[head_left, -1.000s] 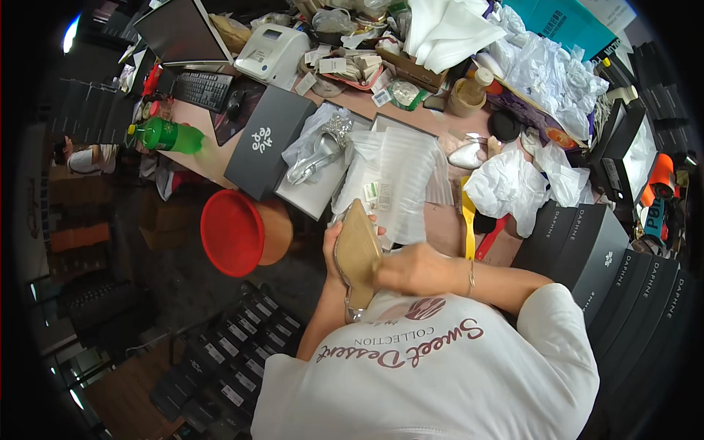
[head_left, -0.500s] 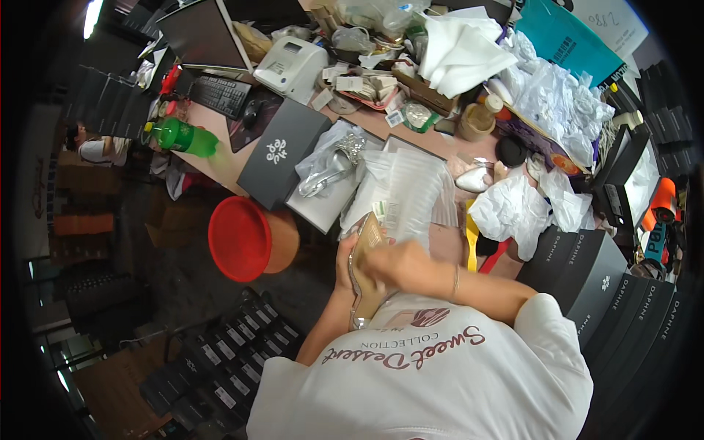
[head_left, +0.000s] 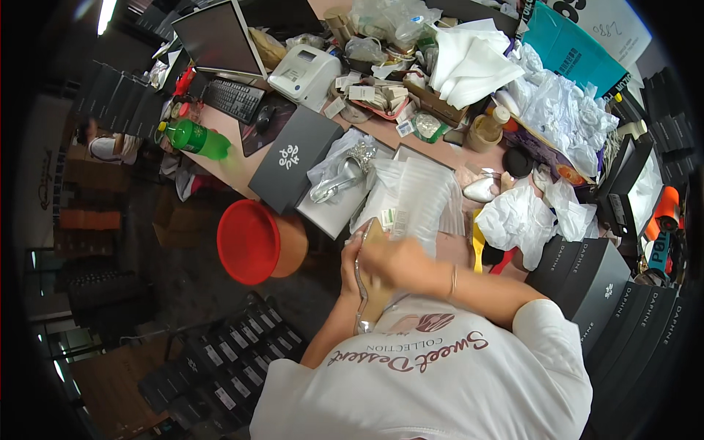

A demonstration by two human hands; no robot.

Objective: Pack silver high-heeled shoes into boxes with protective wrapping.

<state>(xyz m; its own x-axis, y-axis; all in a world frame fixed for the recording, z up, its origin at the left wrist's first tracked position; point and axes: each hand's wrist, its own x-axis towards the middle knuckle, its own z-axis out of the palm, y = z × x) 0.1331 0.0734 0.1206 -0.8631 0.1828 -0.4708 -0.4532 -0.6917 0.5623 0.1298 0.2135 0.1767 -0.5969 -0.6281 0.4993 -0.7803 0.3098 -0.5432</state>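
My left hand (head_left: 352,258) is wrapped round a shoe (head_left: 378,302) in front of my chest. The shoe has a beige sole turned up and a glittering silver edge. My right hand (head_left: 402,262) is over the sole, curled and blurred; whatever its fingers may hold is hidden. Just beyond, an open grey shoebox (head_left: 320,213) holds a silver shoe (head_left: 339,180) with a sparkling trim, partly in clear plastic wrap. Beside it lie translucent white packing sleeves (head_left: 416,193) in another box.
A red bin (head_left: 249,242) stands left of the table. Grey shoeboxes (head_left: 576,273) are stacked at the right. Crumpled white paper (head_left: 517,220), a yellow-handled tool (head_left: 478,246), a bottle (head_left: 487,130), a label printer (head_left: 305,75) and a green bottle (head_left: 198,139) crowd the table.
The view has shifted slightly, so the table appears a little lower and to the right. The left hand keeps hold of the shoe, and the right hand stays over its sole, still blurred.
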